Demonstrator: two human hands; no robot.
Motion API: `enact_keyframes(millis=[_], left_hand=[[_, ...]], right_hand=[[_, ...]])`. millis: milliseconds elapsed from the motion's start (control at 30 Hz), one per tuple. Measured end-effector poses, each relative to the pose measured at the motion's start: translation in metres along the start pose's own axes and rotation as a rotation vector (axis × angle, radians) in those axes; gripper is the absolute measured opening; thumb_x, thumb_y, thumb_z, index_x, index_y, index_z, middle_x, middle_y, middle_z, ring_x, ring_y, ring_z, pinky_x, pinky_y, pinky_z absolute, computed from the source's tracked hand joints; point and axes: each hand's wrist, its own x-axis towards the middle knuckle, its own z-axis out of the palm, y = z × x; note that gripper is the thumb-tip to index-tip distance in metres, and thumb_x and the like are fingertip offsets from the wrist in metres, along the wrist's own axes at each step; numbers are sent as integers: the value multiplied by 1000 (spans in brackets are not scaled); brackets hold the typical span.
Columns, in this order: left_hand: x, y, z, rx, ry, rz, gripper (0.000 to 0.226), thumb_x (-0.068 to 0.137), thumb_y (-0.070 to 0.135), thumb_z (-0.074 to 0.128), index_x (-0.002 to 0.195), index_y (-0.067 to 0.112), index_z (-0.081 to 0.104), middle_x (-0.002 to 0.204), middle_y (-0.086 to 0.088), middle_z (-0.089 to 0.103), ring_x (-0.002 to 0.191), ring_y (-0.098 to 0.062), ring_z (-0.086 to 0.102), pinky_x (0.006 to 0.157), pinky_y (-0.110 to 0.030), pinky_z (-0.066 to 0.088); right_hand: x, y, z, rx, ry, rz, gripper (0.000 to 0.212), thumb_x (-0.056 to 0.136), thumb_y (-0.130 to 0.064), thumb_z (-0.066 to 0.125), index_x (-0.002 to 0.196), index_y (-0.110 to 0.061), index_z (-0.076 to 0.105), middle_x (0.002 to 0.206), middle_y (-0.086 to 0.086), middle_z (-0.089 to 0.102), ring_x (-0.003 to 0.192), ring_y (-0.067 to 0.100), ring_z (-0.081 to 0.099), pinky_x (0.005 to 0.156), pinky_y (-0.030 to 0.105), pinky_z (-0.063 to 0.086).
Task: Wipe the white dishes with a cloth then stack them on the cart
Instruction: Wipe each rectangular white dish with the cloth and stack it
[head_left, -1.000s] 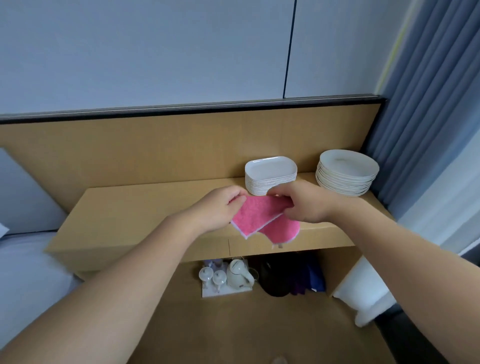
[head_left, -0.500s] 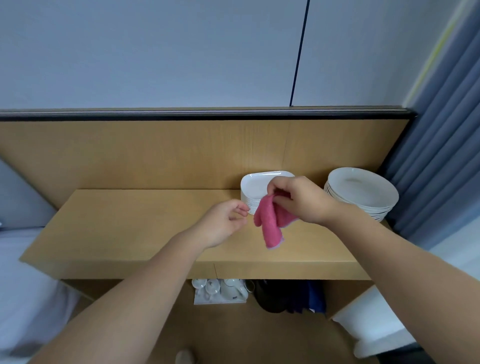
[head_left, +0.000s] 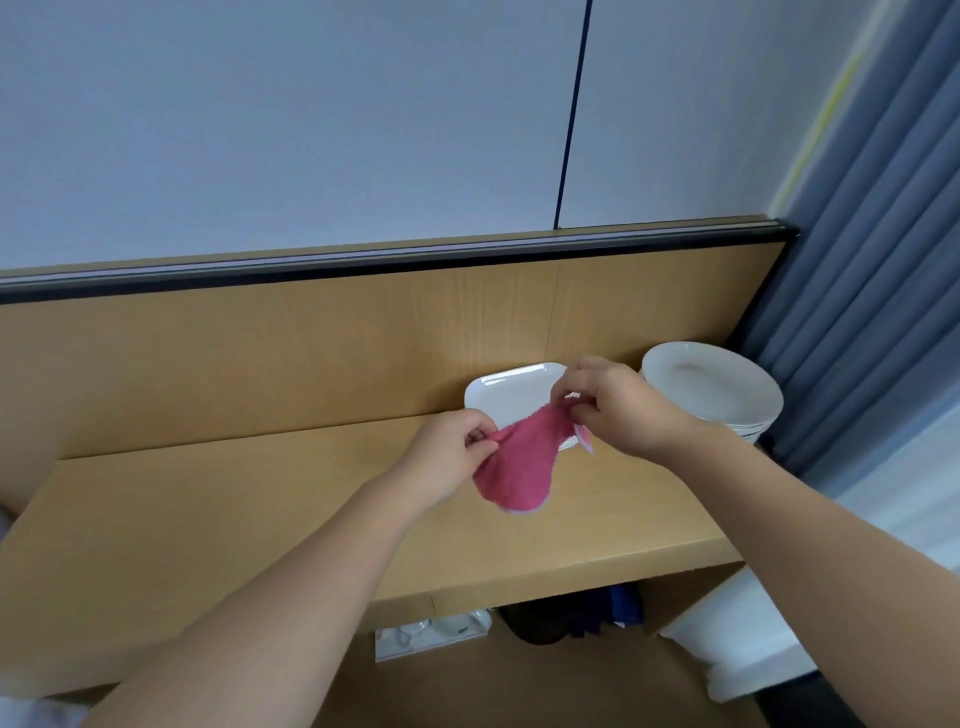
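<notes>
While dishes (head_left: 511, 395) sit stacked, hands (head_left: 447, 457) (head_left: 618, 410) pinch cloth (head_left: 514, 473) (pink).

The single view comes from a wide-angle camera worn on the person's head, facing forward and somewhat down over a wooden table (head_left: 208, 519) toward the pale wall (head_left: 311, 130) behind it, with a blue curtain (head_left: 872, 260) along the right edge. It sits close: both bare forearms run up from the lower corners, and the left hand (head_left: 447, 452) and right hand (head_left: 618, 410) meet just below mid-frame, each pinching a pink cloth (head_left: 519, 467). The frame is tilted, so the table's back rail climbs toward the right.
</notes>
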Motion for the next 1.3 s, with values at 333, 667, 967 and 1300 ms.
enact_keyframes(millis=[333, 667, 967, 1300], left_hand=[[48, -37, -82, 187, -95, 93, 14, 98, 13, 43, 106, 20, 52, 94, -2, 60, 78, -17, 55, 67, -28, 42], [79, -45, -58, -96, -124, -62, 10, 92, 12, 54, 91, 21, 51, 88, -11, 68, 64, -20, 61, 56, -29, 51], [103, -15, -16, -570, -191, -267, 17, 93, -8, 41, 102, 7, 43, 106, -11, 62, 90, -32, 67, 84, -41, 57], [142, -64, 9, 158, 93, -376, 19, 94, 19, 49, 112, 17, 53, 104, 2, 64, 89, -21, 62, 68, -28, 46]], right_hand=[[57, -32, 35, 27, -36, 309, 24, 82, 0, 47, 87, -16, 64, 77, -2, 67, 69, 9, 55, 53, 11, 38], [72, -30, 70, 287, -95, 488, 16, 83, -6, 52, 85, -9, 67, 81, 4, 68, 74, 16, 62, 66, 30, 51], [66, 17, 71, 530, -83, 443, 22, 78, 0, 73, 87, -2, 53, 65, -5, 57, 52, -3, 54, 53, 12, 40], [83, 105, 61, 492, 137, 529, 11, 80, 3, 54, 79, -7, 57, 70, 3, 56, 64, 15, 50, 57, 25, 41]])
